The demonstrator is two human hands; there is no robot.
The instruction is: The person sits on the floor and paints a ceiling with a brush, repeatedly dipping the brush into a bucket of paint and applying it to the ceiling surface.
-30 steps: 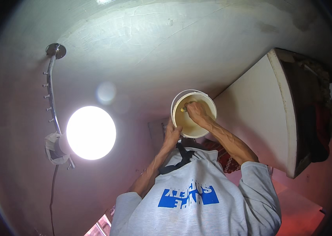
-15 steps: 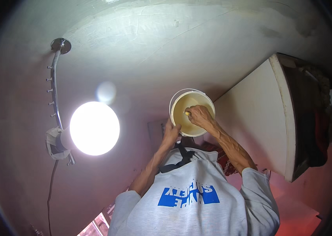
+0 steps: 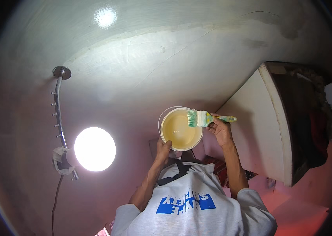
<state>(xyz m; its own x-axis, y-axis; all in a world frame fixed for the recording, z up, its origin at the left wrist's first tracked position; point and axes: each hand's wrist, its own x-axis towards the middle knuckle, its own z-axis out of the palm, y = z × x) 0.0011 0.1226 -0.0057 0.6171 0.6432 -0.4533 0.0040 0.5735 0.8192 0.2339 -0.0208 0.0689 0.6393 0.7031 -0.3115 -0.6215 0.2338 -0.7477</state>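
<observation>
My left hand (image 3: 163, 150) grips the near left rim of a white plastic bucket (image 3: 199, 137), its thumb hooked over the edge. A pale yellowish liquid (image 3: 181, 129) lies inside, and the wire handle (image 3: 159, 125) leans to the left. In my right hand (image 3: 221, 131) is a wide paintbrush (image 3: 202, 118), closed in the fingers near the base of its yellow-green handle. The brush lies level across the bucket's right rim, and its green-stained bristles point left over the opening.
On the left, a bright round lamp (image 3: 95, 149) is fixed to a bent metal rail (image 3: 58, 104) with pegs; a cord hangs below. A large pale cabinet (image 3: 258, 126) with dark items along its edge stands at right. Ahead spreads a grey, patchy plastered surface (image 3: 150, 55) with a thin crack.
My right hand has come up out of the bucket and moved right, bringing the paintbrush into full view. The bucket sits lower in the picture, with my left hand still on its rim.
</observation>
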